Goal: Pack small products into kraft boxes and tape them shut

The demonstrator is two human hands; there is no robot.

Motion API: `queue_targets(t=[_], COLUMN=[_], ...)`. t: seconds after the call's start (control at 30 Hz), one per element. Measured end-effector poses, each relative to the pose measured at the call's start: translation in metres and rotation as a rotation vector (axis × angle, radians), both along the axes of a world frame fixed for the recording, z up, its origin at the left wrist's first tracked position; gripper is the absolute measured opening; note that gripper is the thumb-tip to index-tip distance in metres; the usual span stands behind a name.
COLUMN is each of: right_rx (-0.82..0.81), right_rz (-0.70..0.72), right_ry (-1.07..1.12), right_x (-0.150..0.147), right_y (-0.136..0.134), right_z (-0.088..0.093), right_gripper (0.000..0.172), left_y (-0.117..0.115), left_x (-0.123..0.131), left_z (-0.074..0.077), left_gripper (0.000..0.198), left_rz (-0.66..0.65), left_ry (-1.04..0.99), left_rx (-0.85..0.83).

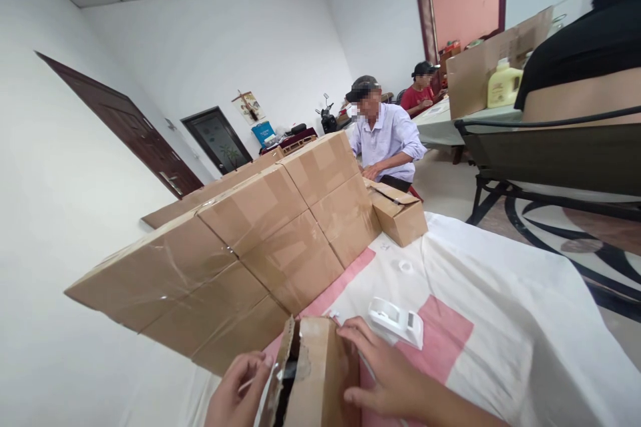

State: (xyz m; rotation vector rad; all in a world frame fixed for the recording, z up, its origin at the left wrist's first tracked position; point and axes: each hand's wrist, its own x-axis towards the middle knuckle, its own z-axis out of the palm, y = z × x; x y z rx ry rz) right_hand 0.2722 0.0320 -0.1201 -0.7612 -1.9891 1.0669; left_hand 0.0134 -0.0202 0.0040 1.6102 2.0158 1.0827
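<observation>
A small cardboard box (320, 367) with torn, worn edges stands before me at the bottom of the view. A dark gap runs between its top flaps. My left hand (240, 390) is at the box's left edge, thumb and fingers pinched together with a thin whitish bit between them that I cannot make out. My right hand (385, 373) rests against the box's right side, thumb and fingers spread. A thin grey cord-like line passes under that hand. Just beyond it lies a white tape dispenser (395, 321).
A wall of stacked, taped cardboard boxes (265, 240) stands ahead on the left. Farther right is a partly open carton (400, 213). A white ring (405, 267) lies on the white and pink cloth (481, 280). A person (383, 133) sits behind the boxes; another person (419, 92) sits farther back.
</observation>
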Motion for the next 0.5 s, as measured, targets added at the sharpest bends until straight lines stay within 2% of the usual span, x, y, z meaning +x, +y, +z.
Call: queue_targets(t=[0.17,0.33,0.5], right_rx=[-0.004,-0.002,0.015], right_rz=[0.001,0.000,-0.030], right_ry=[-0.009,-0.016,-0.001], right_x=[0.000,0.000,-0.001], right_y=[0.000,0.000,0.001], right_z=[0.000,0.000,0.001], right_gripper=[0.085,0.084,0.077], left_y=[0.004,0.004,0.005], left_x=[0.000,0.000,-0.004], left_z=[-0.005,-0.009,-0.015], left_gripper=[0.068,0.066,0.064], left_rz=[-0.017,-0.009,-0.122], left_ry=[0.009,0.023,-0.046], left_rx=[-0.146,-0.110,-0.140])
